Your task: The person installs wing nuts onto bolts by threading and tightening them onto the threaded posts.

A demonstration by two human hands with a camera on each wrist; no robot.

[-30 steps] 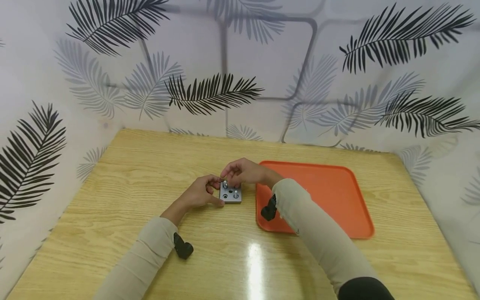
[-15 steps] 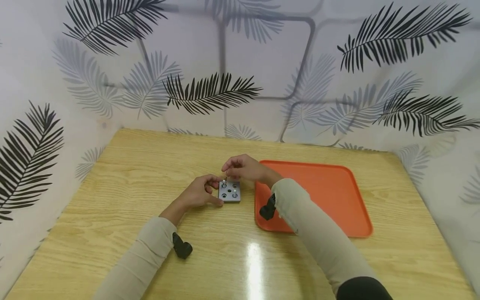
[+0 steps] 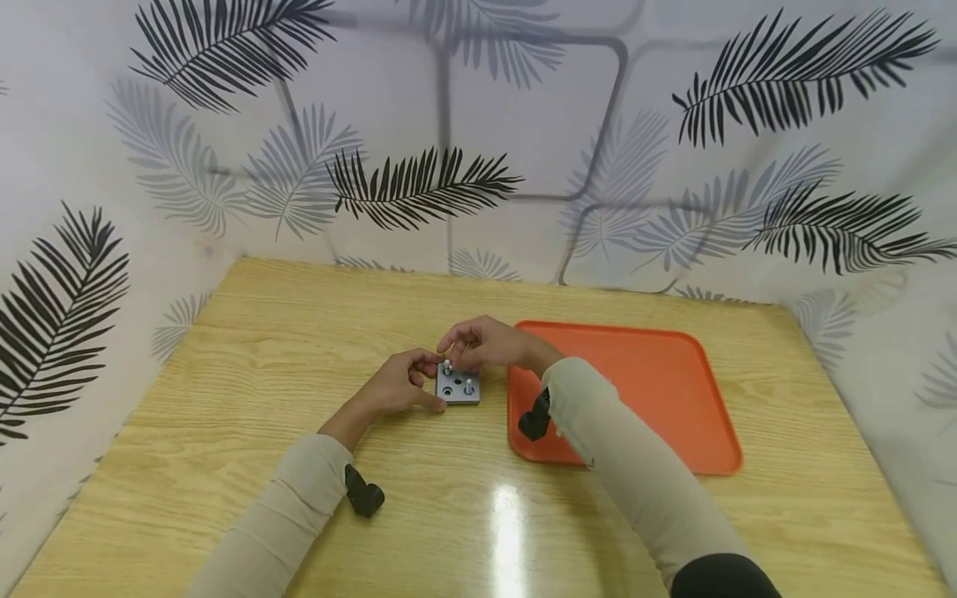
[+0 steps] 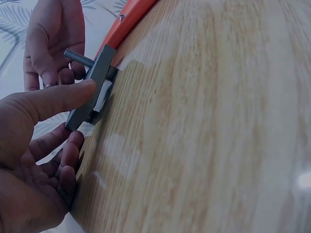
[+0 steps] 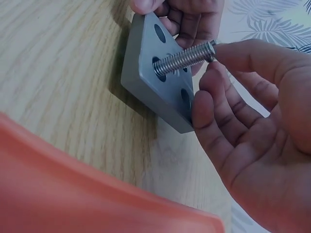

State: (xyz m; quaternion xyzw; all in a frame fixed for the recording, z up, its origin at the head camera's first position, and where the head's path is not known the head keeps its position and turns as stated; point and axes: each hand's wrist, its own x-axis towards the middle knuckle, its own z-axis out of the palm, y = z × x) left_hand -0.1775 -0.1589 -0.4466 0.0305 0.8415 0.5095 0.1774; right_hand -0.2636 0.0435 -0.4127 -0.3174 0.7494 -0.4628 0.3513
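A square grey metal plate (image 3: 458, 396) with several holes lies on the table, raised on bolt heads in the left wrist view. Two threaded bolts stand up through it, a near one (image 5: 187, 59) and a far one (image 3: 448, 366). My left hand (image 3: 402, 384) holds the plate's left side, thumb at the near corner and fingers at the far one. Over the far part, my right hand (image 3: 489, 342) pinches at the tip of the far bolt with thumb and forefinger. Whether a small part sits between those fingertips is hidden.
An orange-red tray (image 3: 658, 399) lies just right of the plate, under the right forearm. The wooden table (image 3: 314, 324) ends at a leaf-patterned cloth (image 3: 516, 124) behind. Black wrist mounts sit on both sleeves.
My right hand rose slightly off the far bolt half a second ago and has come back down to its tip. My left hand and the plate have stayed put.
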